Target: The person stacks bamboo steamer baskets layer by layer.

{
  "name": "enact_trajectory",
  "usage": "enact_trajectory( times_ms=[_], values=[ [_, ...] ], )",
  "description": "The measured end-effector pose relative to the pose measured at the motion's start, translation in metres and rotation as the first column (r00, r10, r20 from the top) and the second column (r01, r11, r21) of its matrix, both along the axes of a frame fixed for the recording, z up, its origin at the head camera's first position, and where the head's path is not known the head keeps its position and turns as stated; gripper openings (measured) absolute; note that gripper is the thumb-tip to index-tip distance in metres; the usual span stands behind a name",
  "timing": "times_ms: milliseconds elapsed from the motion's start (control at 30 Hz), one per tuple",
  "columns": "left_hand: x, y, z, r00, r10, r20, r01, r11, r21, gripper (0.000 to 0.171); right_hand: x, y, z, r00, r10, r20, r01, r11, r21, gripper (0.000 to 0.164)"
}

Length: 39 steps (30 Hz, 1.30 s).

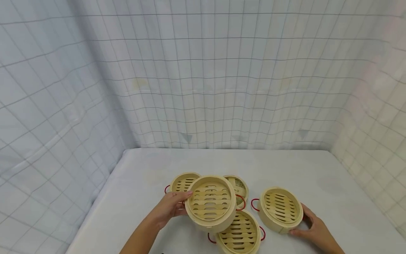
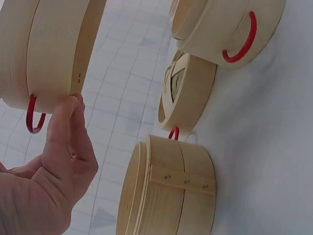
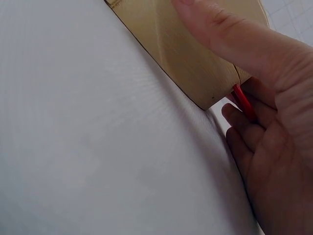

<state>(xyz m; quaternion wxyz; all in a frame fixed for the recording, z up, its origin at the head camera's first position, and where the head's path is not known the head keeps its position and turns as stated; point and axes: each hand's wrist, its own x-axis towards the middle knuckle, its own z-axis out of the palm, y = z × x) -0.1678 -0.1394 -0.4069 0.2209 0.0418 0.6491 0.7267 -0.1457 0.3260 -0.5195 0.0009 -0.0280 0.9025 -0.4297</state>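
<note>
The left hand [image 1: 172, 206] pinches the rim of a raised bamboo steamer [image 1: 210, 202], which overlaps three other round bamboo pieces [image 1: 239, 233] in the head view. The right hand [image 1: 313, 231] grips a second steamer [image 1: 280, 206] low at the white tabletop [image 1: 345, 201]. That surface stretches well past this hand to its right edge and behind the steamers to the grid-patterned walls [image 1: 212, 70] enclosing back and sides.
</note>
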Motion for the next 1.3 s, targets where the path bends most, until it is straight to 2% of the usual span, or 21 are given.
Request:
enact_trajectory(
  times_ms=[233, 333, 600, 733, 900, 967, 1133, 1300],
  values=[
    [-0.022, 0.026, 0.001, 1.0, -0.007, -0.011, 0.007, 1.0, 0.002, 0.035, -0.005, -0.007, -0.003, 0.992, 0.051, -0.111, -0.061, 0.994, -0.087, 0.097],
    [-0.03, 0.036, 0.003, 1.0, -0.01, -0.006, 0.01, 1.0, -0.011, 0.035, -0.006, -0.008, -0.002, 0.993, 0.051, -0.108, -0.06, 0.994, -0.087, 0.098],
    [-0.045, 0.07, 0.007, 0.999, -0.039, 0.016, 0.039, 0.999, -0.024, 0.041, -0.01, -0.007, 0.001, 0.999, 0.019, -0.03, -0.021, 0.997, -0.068, 0.1],
    [-0.053, 0.088, 0.006, 0.999, -0.036, 0.018, 0.036, 0.999, -0.009, 0.041, -0.008, -0.006, -0.002, 0.998, 0.03, -0.049, -0.033, 0.997, -0.066, 0.098],
    [-0.061, 0.11, 0.0, 0.999, -0.035, -0.011, 0.035, 0.999, 0.003, 0.043, -0.005, -0.006, -0.004, 0.991, 0.065, -0.113, -0.078, 0.991, -0.109, 0.095],
    [-0.065, 0.12, -0.002, 0.999, -0.041, -0.012, 0.042, 0.999, 0.003, 0.042, -0.004, -0.005, -0.004, 0.989, 0.07, -0.129, -0.084, 0.991, -0.1, 0.096],
    [-0.073, 0.145, -0.006, 0.998, -0.054, -0.016, 0.054, 0.999, -0.008, 0.037, 0.0, -0.002, -0.001, 0.993, 0.043, -0.106, -0.045, 0.999, -0.022, 0.096],
    [-0.075, 0.161, -0.01, 0.998, -0.057, -0.004, 0.056, 0.997, -0.047, 0.037, 0.005, 0.0, 0.0, 0.995, 0.028, -0.098, -0.027, 1.0, 0.012, 0.095]
  ],
)
